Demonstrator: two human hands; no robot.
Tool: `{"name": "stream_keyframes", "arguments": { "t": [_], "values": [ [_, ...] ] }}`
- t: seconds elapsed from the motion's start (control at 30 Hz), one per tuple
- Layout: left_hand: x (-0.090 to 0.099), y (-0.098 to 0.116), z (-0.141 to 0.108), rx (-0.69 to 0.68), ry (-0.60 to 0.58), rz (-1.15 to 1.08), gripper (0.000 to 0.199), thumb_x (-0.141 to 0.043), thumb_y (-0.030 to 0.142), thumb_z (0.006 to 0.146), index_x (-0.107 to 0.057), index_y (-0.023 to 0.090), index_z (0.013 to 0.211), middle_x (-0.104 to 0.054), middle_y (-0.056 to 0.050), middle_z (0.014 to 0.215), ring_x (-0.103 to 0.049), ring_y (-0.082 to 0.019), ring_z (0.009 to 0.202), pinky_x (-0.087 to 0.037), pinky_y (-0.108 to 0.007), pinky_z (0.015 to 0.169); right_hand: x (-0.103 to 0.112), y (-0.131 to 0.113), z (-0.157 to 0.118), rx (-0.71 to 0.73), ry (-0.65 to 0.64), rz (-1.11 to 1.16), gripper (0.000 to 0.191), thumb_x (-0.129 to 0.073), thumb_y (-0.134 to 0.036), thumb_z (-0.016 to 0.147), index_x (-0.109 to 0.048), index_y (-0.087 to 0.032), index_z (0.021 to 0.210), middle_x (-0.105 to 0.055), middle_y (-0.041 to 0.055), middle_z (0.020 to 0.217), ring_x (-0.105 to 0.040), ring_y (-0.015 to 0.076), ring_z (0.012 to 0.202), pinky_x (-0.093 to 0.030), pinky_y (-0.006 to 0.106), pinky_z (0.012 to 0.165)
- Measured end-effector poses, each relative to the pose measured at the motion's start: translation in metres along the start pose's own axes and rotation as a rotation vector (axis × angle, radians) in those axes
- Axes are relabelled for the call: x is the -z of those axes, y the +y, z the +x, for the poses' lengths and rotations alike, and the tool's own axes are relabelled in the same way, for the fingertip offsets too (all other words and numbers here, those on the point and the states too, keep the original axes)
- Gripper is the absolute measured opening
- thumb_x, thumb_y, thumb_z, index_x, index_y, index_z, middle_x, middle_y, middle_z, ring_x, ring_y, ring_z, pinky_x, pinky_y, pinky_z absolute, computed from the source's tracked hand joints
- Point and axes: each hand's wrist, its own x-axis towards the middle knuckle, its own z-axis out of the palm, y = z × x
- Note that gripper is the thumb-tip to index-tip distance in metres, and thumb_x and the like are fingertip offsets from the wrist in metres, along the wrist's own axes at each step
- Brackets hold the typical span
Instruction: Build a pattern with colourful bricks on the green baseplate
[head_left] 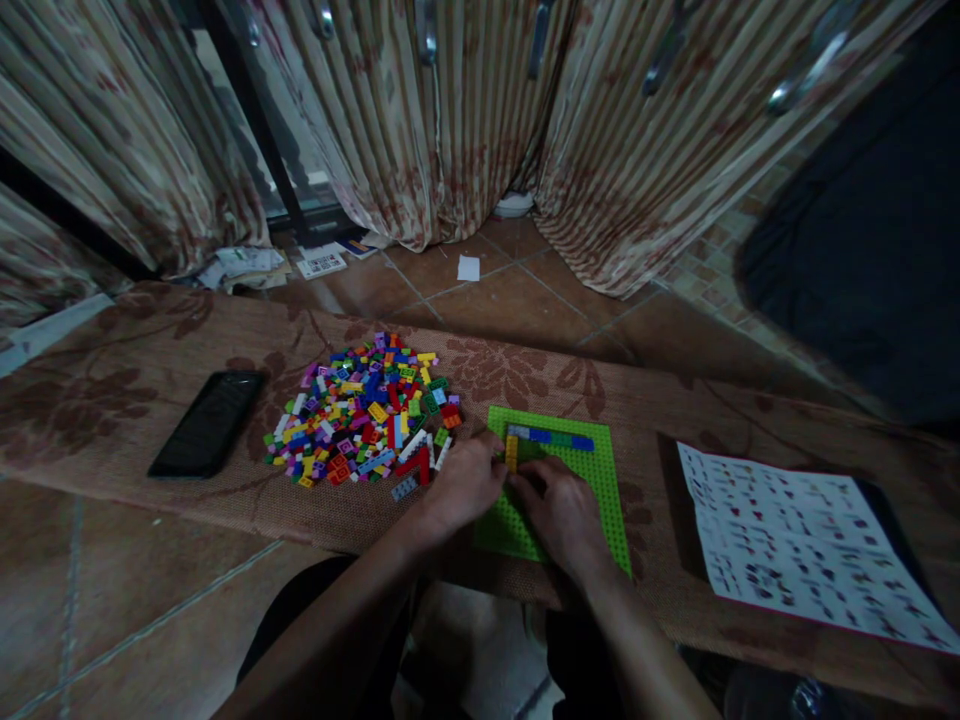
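Observation:
A green studded baseplate [551, 540] lies on the cloth-covered surface. Along its far side runs a row of toy bricks [559, 438], grey, blue and green. A yellow brick piece [511, 452] extends toward me from the left end of that row. My left hand [469, 480] is closed at the left side of the yellow piece, its fingertips against it. From the right, my right hand [566, 510] has its thumb and fingers curled at the near end of the same piece. The fingers partly hide the contact there.
To the left spreads a heap of mixed toy bricks [367, 410]. Beyond it lies a black phone [206, 425]. A printed picture sheet [810, 540] rests at the right. Striped curtains [480, 130] hang past the far edge, above a tiled floor [420, 270] with papers.

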Motion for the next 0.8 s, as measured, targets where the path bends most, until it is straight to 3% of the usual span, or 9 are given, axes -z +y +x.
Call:
{"name": "stream_keyframes", "arguments": {
  "t": [0.27, 0.6, 0.8],
  "values": [
    [-0.004, 0.0, 0.004, -0.035, 0.048, -0.046, 0.019, -0.052, 0.012, 0.078, -0.067, 0.018, 0.089, -0.071, -0.003, 0.082, -0.066, -0.015, 0.076, -0.048, -0.024, 0.069, -0.001, 0.001, 0.004, -0.015, -0.004, -0.055, 0.021, -0.052, -0.028, 0.091, -0.071, -0.021, 0.083, -0.068, 0.0047, 0.085, -0.062, 0.0182, 0.074, -0.041, 0.029, 0.069],
    [-0.009, -0.003, 0.014, 0.025, 0.081, -0.072, 0.017, -0.053, 0.009, 0.071, -0.067, 0.016, 0.076, -0.07, -0.002, 0.076, -0.063, -0.013, 0.07, -0.048, -0.023, 0.065, -0.007, 0.001, 0.007, -0.109, 0.061, 0.019, 0.021, -0.055, -0.032, 0.086, -0.073, -0.023, 0.079, -0.072, 0.0042, 0.081, -0.064, 0.0186, 0.074, -0.044, 0.029, 0.068],
    [-0.01, 0.0, 0.014, 0.042, 0.107, -0.029, 0.017, -0.053, 0.009, 0.07, -0.068, 0.016, 0.075, -0.07, -0.003, 0.075, -0.063, -0.014, 0.069, -0.046, -0.024, 0.065, -0.006, -0.001, 0.009, -0.15, 0.029, 0.041, 0.02, -0.057, -0.031, 0.086, -0.074, -0.023, 0.077, -0.072, 0.0042, 0.081, -0.066, 0.0196, 0.075, -0.044, 0.03, 0.067]
  ]
}}
